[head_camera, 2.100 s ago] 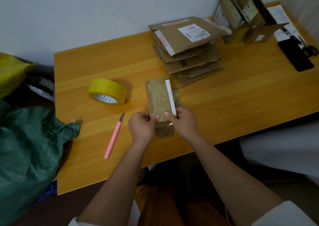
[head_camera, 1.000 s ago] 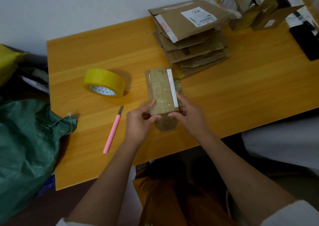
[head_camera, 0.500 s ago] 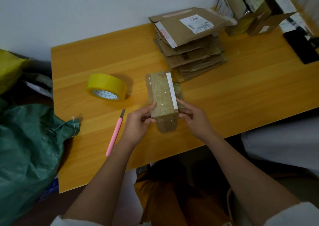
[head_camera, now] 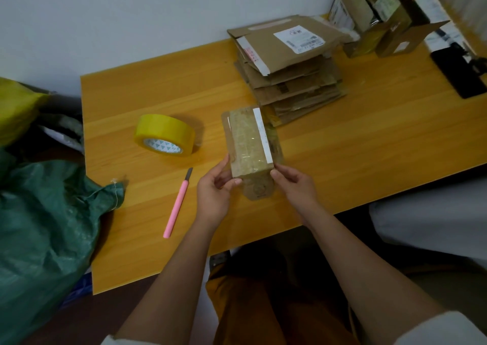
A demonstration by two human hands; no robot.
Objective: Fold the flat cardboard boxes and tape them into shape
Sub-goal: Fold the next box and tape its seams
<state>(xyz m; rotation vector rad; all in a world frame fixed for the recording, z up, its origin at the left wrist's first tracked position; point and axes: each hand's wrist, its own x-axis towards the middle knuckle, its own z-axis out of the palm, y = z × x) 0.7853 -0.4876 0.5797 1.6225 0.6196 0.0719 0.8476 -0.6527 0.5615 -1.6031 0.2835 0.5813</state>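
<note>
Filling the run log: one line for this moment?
both hands hold small box | left hand and right hand grip small box | tape roll idle

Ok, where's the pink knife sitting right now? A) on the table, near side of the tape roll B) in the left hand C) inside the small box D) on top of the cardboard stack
A: the pink knife lies on the table, nearer the person than the tape roll, while both hands hold the small box.

One tape roll (head_camera: 164, 134), one pink knife (head_camera: 178, 204) and one stack of flat boxes (head_camera: 292, 73) lie on the worktop (head_camera: 369, 139). Two hands, left (head_camera: 214, 190) and right (head_camera: 296, 185), hold one box (head_camera: 249, 144).
</note>
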